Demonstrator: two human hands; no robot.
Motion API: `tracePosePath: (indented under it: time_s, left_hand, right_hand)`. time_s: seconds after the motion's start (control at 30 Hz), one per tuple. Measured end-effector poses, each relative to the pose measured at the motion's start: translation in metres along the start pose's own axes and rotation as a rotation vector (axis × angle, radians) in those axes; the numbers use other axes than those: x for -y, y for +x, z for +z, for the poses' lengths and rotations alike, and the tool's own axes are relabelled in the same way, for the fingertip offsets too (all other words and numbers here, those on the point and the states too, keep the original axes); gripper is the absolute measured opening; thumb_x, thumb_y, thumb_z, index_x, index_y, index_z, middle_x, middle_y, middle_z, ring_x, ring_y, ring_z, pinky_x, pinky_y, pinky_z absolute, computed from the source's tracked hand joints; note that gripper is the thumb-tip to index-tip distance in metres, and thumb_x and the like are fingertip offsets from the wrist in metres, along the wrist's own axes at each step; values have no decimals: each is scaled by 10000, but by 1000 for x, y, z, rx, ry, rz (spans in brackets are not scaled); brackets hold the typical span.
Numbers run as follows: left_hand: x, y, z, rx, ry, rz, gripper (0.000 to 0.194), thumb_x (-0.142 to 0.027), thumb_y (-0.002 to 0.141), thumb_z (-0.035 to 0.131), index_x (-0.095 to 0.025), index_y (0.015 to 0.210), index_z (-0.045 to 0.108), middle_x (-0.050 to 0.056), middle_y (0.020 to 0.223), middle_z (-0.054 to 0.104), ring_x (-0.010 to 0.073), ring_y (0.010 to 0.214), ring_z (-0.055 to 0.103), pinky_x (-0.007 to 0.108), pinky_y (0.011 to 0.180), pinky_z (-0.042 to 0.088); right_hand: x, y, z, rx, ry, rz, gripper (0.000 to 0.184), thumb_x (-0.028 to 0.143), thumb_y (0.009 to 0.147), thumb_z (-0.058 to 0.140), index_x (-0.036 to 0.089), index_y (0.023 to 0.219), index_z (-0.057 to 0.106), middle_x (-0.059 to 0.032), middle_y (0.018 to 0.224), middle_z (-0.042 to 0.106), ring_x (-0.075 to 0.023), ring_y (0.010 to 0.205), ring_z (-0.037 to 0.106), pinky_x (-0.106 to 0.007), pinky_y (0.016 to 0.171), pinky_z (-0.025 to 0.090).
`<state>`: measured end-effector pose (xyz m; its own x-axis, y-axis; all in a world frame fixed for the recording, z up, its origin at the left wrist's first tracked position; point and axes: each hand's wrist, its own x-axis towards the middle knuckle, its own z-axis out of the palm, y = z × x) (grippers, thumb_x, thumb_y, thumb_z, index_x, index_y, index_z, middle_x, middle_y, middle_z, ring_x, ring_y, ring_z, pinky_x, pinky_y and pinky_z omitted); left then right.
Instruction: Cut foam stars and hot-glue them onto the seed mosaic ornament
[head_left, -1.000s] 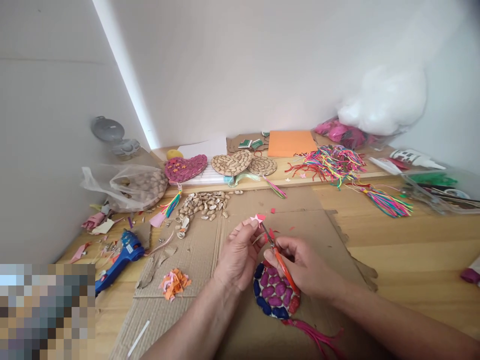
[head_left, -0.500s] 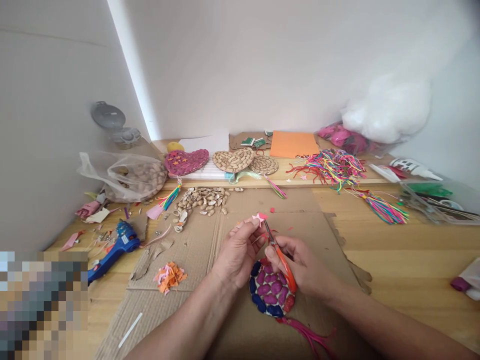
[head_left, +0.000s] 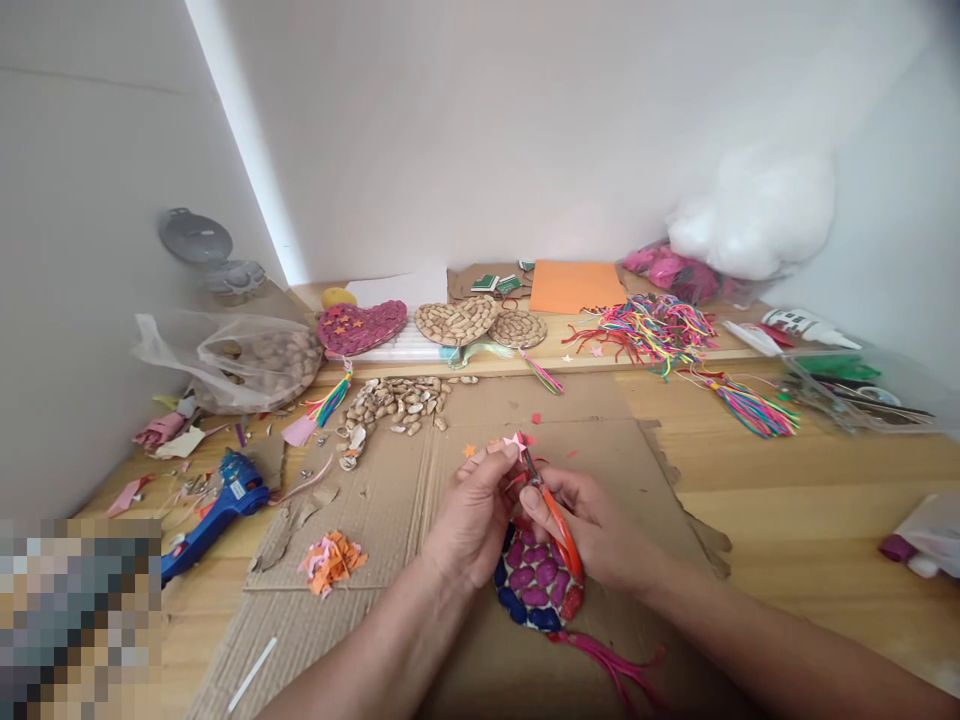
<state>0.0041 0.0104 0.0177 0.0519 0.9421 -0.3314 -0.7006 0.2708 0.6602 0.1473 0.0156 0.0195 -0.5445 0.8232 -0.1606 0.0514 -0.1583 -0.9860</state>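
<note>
Between the thumb and fingers of my left hand (head_left: 480, 505) is a small pink paper star (head_left: 514, 444) with red paper by it. My right hand (head_left: 581, 520) grips orange-handled scissors (head_left: 559, 525), their blades up against the paper's right side. Under both hands lies a round peanut-shell piece (head_left: 534, 580), painted purple, blue and red, with a magenta tassel (head_left: 615, 660) at its lower edge; its top is partly hidden by my hands. Small orange and red paper bits lie on the cardboard just beyond my fingers.
A blue glue gun (head_left: 225, 510) and a heap of paper scraps (head_left: 332, 562) lie to the left on the cardboard sheet (head_left: 375, 640) and table. Peanut shells (head_left: 397, 400), a heart-shaped piece (head_left: 364, 328), tassel threads (head_left: 652, 330) and a plastic box (head_left: 862, 390) stand farther back.
The view has shifted slightly, so the scene sits a little further left. The scissor blades now look more upright beside the star, and less red paper shows at it.
</note>
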Motion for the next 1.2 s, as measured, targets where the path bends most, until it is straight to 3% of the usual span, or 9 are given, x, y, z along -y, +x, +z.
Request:
tracePosePath:
  time_s: [0.3,0.73,0.93,1.2]
  left_hand:
    - [4,-5,7,-65,-2,48,222,-299,720,784,-152,735,618,-32,656,568,82,574,498,214,581,412]
    - [3,-7,9,-116,4,85,221,-285,695,792,-149,771,634,-13,705,594,83,607,497,204,594,408]
    - [5,-8,11,-121,10,119,222,-281,702,788,-145,769,626,-13,720,585,83,634,490,202,610,405]
    - [6,-9,21,-161,-8,127,251,-286,691,788,-152,742,582,-44,627,543,63,535,455,188,536,385]
  right_hand:
    - [-5,2,5,3,-91,-35,413,581,933,502,191,798,529,18,665,422,-135,612,390,-279,557,339]
    - [-6,0,4,-25,-118,-93,341,473,941,544,213,746,443,33,661,419,-119,579,371,-274,524,328]
    - [-12,1,3,-38,-157,-106,317,480,956,519,190,831,541,29,654,442,-116,573,378,-262,511,334]
    - [-6,1,2,-37,-154,-105,351,507,944,537,188,799,512,36,650,441,-109,572,372,-250,512,329]
